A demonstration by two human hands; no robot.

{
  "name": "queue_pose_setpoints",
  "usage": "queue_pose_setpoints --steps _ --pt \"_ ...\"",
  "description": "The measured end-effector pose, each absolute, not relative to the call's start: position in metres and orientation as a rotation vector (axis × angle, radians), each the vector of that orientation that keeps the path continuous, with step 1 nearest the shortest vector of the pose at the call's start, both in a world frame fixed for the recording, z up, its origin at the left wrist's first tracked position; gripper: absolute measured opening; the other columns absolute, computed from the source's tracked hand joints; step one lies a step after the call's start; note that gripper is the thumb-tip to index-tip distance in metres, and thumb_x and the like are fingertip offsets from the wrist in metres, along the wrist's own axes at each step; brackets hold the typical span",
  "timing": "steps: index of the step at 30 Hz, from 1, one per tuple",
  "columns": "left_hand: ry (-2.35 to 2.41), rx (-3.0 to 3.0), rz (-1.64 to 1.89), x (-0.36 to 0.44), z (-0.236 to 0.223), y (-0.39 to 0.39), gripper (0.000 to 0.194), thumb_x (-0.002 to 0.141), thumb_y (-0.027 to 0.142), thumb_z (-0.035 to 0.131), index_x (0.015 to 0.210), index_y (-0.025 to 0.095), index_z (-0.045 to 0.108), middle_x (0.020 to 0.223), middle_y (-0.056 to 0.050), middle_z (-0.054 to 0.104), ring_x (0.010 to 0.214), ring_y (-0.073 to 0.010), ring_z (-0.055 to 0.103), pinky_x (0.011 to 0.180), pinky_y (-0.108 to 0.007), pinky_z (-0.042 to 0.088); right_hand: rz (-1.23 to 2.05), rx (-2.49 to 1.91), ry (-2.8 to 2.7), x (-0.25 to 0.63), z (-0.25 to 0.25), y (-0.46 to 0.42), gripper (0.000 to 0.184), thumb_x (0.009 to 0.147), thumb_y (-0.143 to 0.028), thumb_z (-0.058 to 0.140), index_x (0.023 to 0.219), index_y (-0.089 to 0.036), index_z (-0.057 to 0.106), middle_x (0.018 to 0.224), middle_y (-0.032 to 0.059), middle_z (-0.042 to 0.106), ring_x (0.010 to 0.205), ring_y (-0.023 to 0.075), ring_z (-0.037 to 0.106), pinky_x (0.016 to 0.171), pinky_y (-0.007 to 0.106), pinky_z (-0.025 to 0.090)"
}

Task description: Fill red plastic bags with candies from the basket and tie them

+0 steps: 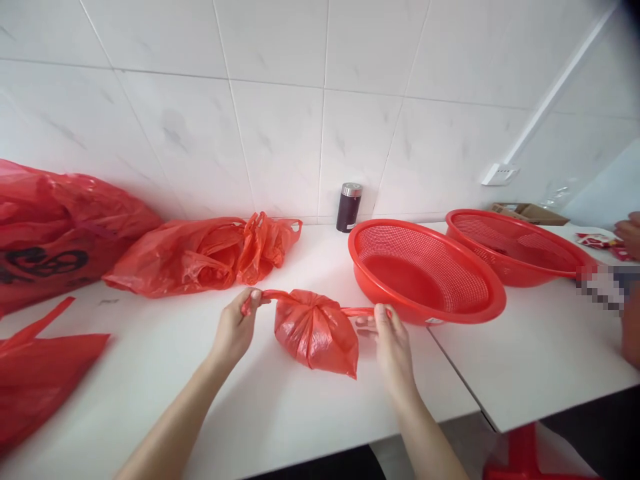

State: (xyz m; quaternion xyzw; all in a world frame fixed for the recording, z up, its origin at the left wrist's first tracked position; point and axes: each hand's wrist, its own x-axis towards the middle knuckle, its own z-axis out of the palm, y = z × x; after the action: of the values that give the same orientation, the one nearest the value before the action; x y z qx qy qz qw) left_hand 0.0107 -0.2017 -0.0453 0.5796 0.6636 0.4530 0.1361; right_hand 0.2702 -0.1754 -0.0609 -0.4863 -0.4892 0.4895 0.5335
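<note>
A small, filled red plastic bag (316,333) is gathered at the top, its two handles stretched out to either side. My left hand (239,325) is closed round the left handle. On the other side, my right hand (387,333) pinches the right handle between thumb and finger, with its other fingers partly spread. The bag sits between both hands, over the white table (280,427); whether it rests on the surface I cannot tell. What is inside the bag is hidden.
Two red plastic baskets (425,273) (520,247) stand to the right. A dark flask (349,208) is by the tiled wall. Crumpled red bags (200,257) and a large full red bag (65,233) lie left. Another person's hand (629,233) shows at the right edge.
</note>
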Motion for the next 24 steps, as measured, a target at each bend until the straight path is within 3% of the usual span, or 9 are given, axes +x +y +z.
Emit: queue_pose_setpoints --steps 4,8,11,16,20,24 --pt "1.867 1.720 1.285 0.040 -0.043 -0.169 0.031 0.095 0.045 0.031 0.078 0.023 0.043 0.076 0.000 0.059 0.071 -0.0167 0.056 0.067 -0.028 0.045 0.800 -1.263 -1.602 0.239 -0.051 -0.177 0.035 0.096 -0.049 0.034 0.093 -0.023 0.057 0.099 0.0066 0.064 0.090 0.0209 0.059 0.079 0.032 0.044" --pt "1.801 1.813 1.148 0.052 -0.048 -0.151 0.026 0.094 0.038 0.031 0.073 0.025 0.037 0.066 0.004 0.055 0.060 -0.0135 0.051 0.060 -0.024 0.042 0.555 -1.354 -1.836 0.226 -0.062 -0.174 0.037 0.099 -0.045 0.027 0.092 -0.023 0.056 0.077 0.0027 0.062 0.067 0.0171 0.056 0.062 0.026 0.038" --pt "1.818 1.877 1.021 0.047 -0.049 -0.149 0.017 0.091 0.031 0.035 0.076 0.026 0.039 0.059 0.006 0.052 0.054 -0.0145 0.050 0.056 -0.024 0.038 0.487 -1.393 -1.963 0.237 -0.070 -0.169 0.038 0.099 -0.044 0.027 0.092 -0.024 0.058 0.059 -0.0009 0.055 0.052 0.0156 0.050 0.053 0.024 0.031" --pt "1.964 1.936 0.818 0.028 -0.054 -0.146 0.015 0.086 0.021 0.035 0.082 0.027 0.048 0.069 0.002 0.062 0.060 -0.0176 0.057 0.059 -0.027 0.037 0.399 -1.518 -1.997 0.269 -0.079 -0.161 0.030 0.096 -0.035 0.031 0.092 -0.025 0.059 0.059 -0.0013 0.056 0.053 0.0159 0.050 0.052 0.024 0.029" --pt "2.130 1.971 0.596 0.025 -0.069 -0.141 0.018 0.079 0.016 0.041 0.077 0.027 0.055 0.062 0.002 0.062 0.052 -0.0192 0.054 0.053 -0.028 0.030 0.361 -1.668 -2.116 0.282 -0.087 -0.157 0.027 0.093 -0.030 0.033 0.083 -0.024 0.057 0.053 -0.0022 0.053 0.047 0.0156 0.046 0.047 0.025 0.024" --pt "2.229 2.070 0.518 0.030 -0.080 -0.140 0.016 0.083 0.019 0.044 0.083 0.025 0.058 0.075 -0.003 0.067 0.061 -0.0208 0.057 0.054 -0.029 0.029 0.271 -1.694 -2.171 0.280 -0.096 -0.156 0.025 0.091 -0.027 0.034 0.080 -0.023 0.056 0.055 -0.0008 0.054 0.048 0.0155 0.045 0.047 0.025 0.024"
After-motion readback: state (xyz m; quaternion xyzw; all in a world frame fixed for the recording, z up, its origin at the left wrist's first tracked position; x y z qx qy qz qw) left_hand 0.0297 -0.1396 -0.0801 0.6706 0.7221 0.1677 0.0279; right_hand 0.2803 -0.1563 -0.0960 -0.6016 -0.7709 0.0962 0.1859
